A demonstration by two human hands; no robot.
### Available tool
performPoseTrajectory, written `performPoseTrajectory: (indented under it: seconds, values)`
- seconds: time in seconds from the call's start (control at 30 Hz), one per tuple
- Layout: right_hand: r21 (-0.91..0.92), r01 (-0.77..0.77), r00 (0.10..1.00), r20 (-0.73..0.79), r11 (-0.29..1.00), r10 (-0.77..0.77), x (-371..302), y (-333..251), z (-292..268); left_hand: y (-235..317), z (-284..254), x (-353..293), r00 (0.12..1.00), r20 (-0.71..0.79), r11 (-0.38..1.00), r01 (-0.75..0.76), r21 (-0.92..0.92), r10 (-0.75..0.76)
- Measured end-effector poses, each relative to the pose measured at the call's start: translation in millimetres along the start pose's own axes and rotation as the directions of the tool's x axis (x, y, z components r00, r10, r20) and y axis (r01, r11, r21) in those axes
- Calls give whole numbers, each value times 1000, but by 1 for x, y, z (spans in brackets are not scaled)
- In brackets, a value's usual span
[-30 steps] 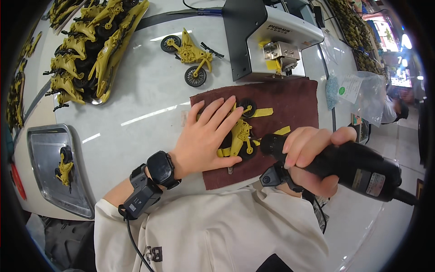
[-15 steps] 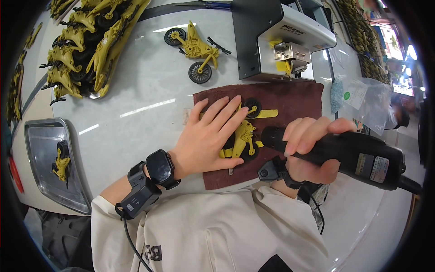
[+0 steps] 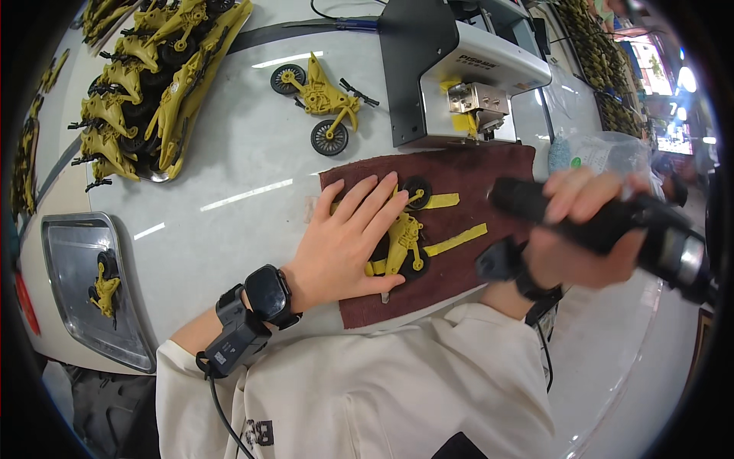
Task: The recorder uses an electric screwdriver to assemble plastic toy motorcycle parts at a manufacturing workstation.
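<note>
My left hand (image 3: 332, 241) lies flat with spread fingers over the left part of a yellow toy motorcycle (image 3: 404, 241) with black wheels. The toy is on its side on a brown cloth (image 3: 501, 168), partly hidden under my palm and fingers. Strips of yellow tape (image 3: 457, 239) run out from beside its wheels. My right hand (image 3: 585, 233), blurred by motion, is wrapped round a black, corded electric screwdriver (image 3: 524, 200). The tool's front end points left above the cloth, apart from the toy.
Another yellow toy motorcycle (image 3: 325, 99) lies beyond the cloth, beside a white and black machine (image 3: 440, 73). A tray heaped with yellow motorcycles (image 3: 172, 96) is at far left. One small yellow-and-black piece (image 3: 105, 287) lies in a metal tray (image 3: 69, 314). A clear plastic bag (image 3: 612, 153) sits at right.
My right hand has drawn the electric screwdriver right, away from the toy, uncovering more of the lower tape strip. My left hand stays on the toy.
</note>
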State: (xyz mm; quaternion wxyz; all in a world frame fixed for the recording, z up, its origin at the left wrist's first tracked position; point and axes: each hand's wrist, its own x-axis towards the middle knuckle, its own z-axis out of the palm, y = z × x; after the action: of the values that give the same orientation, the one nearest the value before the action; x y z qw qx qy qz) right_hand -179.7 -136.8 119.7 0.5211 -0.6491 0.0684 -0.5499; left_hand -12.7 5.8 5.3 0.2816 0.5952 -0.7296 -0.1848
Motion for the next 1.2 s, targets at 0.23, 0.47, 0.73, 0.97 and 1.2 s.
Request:
performPoseTrajectory:
  seconds: [0.23,0.47,0.73,0.97,1.2]
  values:
    - [-401,-39,985,-168,915,-31,48,39,10,-3,2,-4,1000,-12,1000,7,-7,-8]
    - [26,-174,977,133,984,169,3,12,8,-4,4,-4,1000,-8,1000,4,-14,-4]
    - [64,-99,920,387,993,67,-54,-12,8,-5,6,-3,994,-78,997,72,-31,-74]
    - [69,-57,946,322,996,32,-61,-11,9,-4,8,-2,994,-80,997,72,-34,-75]
    - [64,-172,900,415,983,131,-60,-3,4,-4,6,-3,995,-66,997,80,-16,-81]
